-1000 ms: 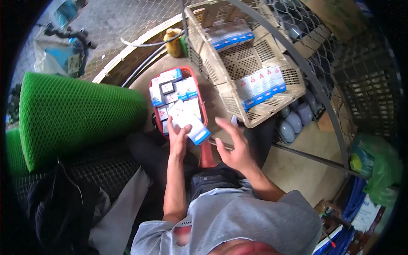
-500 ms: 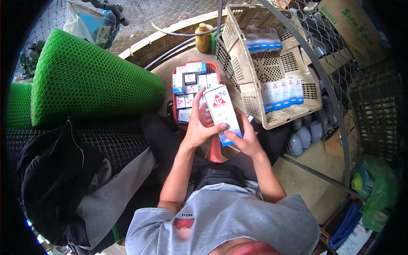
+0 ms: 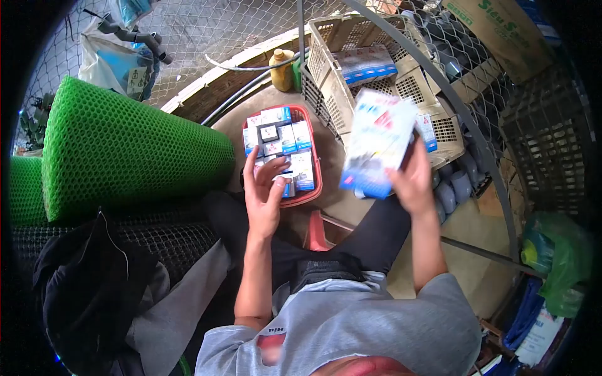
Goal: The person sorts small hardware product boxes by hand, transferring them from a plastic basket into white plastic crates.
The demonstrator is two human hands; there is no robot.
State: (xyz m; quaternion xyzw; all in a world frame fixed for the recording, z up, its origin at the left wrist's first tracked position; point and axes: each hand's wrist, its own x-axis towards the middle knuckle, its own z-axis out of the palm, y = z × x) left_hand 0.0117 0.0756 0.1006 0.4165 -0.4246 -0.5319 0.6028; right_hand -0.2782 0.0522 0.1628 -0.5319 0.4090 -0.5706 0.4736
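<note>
My right hand (image 3: 414, 178) grips a white and blue cardboard box (image 3: 379, 144) with a red triangle mark, raised in front of the beige crate and smeared by motion. My left hand (image 3: 264, 200) is empty, its fingers apart, over the near left edge of the red plastic basket (image 3: 318, 169). Similar small boxes (image 3: 303, 170) fill that basket, and a dark-edged box (image 3: 269, 133) lies on top of them. The hand hides some of the boxes at the near left.
The beige plastic crate (image 3: 326, 103) lies tilted at the right, with a row of boxes (image 3: 367, 64) inside. A green mesh roll (image 3: 135, 150) stands left. A yellow bottle (image 3: 281, 70) is behind the basket. Grey plastic pieces (image 3: 461, 183) lie right, beside a curved metal bar (image 3: 464, 94).
The box has gone from between both hands to my right hand alone, moving right toward the crate. My left hand has let go and shifted left over the basket. The view has shifted slightly.
</note>
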